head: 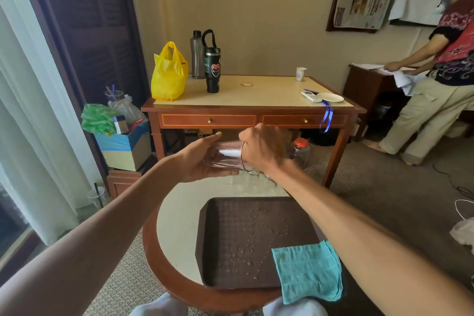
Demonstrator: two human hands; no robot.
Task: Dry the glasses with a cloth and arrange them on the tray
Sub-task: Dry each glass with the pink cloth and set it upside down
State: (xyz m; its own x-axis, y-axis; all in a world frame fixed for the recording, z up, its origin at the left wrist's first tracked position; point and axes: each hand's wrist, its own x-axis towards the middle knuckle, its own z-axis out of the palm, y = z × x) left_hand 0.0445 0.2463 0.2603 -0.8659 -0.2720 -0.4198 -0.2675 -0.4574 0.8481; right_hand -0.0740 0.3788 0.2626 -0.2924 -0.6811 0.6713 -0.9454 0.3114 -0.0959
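Both hands hold one clear glass (225, 155) on its side, in the air above the far edge of the round table (177, 215). The left hand (197, 159) cradles the body and base from below, its fingers wrapped under the glass and its thumb stretched straight along the top. The right hand (264, 147) is bunched at the mouth of the glass with its knuckles up and its fingers curled at the rim. How far the fingers reach inside is hidden. Both forearms stretch forward, the right one crossing over the tray.

The brown tray (220, 259) lies flat on the table nearer the person, below the hands. It holds scattered water drops (256, 236) and no glasses. A folded teal cloth (307, 269) lies on its near right corner and hangs over the edge. A cluster of clear glasses (252, 186) stands on the table just beyond the tray's far edge, below the held glass.

Under the wooden desk (230, 117) behind, a jar with a red lid (300, 151) stands on the carpet.
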